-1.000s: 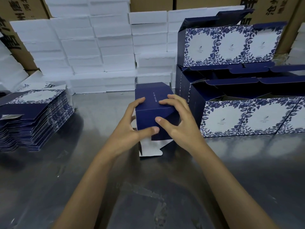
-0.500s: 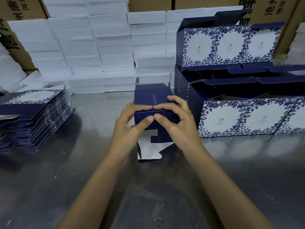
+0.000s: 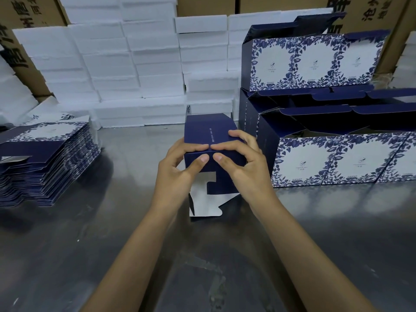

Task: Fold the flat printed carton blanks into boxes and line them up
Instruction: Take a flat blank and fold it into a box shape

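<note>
Navy carton (image 3: 208, 134), half-formed, sits mid-table just left of the finished boxes. Both hands are on its near top edge. Left hand (image 3: 177, 174): fingers on the top panel, thumb pressed against the near face, pinching the edge. Right hand (image 3: 245, 167): same grip mirrored, fingers curled over the top, thumb on the near face. Thumb tips nearly touch each other, index tips likewise.

Below the thumbs a notched navy flap (image 3: 221, 183) hangs down, not tucked. A white-backed flap (image 3: 204, 203) lies out on the table (image 3: 90, 255) toward the camera. Small white print runs along the carton's top panel; too small to read.

Stack of flat blanks (image 3: 45, 158) sits at the left of the table, well apart from the hands, floral-printed panel on top, edges slightly fanned.

Finished boxes (image 3: 344, 161) line up at right in a row, blue floral border facing the camera, top flaps open. More rows behind it, and another row (image 3: 315, 61) stacked above.

White foam blocks (image 3: 117, 64) are piled along the back of the table. Brown shipping cartons (image 3: 378, 10) with black characters stand behind them.

Table surface is dull reflective metal.
</note>
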A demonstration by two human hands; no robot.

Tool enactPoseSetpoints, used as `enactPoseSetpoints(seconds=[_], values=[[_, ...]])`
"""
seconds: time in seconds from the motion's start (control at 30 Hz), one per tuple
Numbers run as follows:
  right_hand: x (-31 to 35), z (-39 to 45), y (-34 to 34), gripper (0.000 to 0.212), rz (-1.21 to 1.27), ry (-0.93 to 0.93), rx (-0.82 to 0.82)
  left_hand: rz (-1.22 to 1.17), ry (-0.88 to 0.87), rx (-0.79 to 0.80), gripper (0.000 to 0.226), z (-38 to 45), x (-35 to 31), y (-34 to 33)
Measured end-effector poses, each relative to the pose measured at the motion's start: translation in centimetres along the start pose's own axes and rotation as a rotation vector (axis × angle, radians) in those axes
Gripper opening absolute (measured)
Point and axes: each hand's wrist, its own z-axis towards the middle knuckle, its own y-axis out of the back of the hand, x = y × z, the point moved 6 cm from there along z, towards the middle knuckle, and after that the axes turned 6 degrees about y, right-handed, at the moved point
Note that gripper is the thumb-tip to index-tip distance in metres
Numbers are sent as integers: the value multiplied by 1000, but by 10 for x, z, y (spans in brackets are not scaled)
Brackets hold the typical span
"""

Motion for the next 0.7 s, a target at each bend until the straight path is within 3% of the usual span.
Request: enactPoseSetpoints(seconds=[0.2, 0.43, 0.57, 0.7], values=[[-4, 2, 4, 30, 139, -14, 96, -9, 74, 63, 23, 5, 4, 5], [-3, 4, 4, 22, 54, 18, 43, 21, 42, 9, 20, 1, 0, 3], [-5, 5, 9, 23, 135, -23, 118, -14, 92, 54, 26, 3, 2, 4], [-6, 3, 12, 25, 174, -30, 63, -23, 148, 49, 29, 5, 4, 11]])
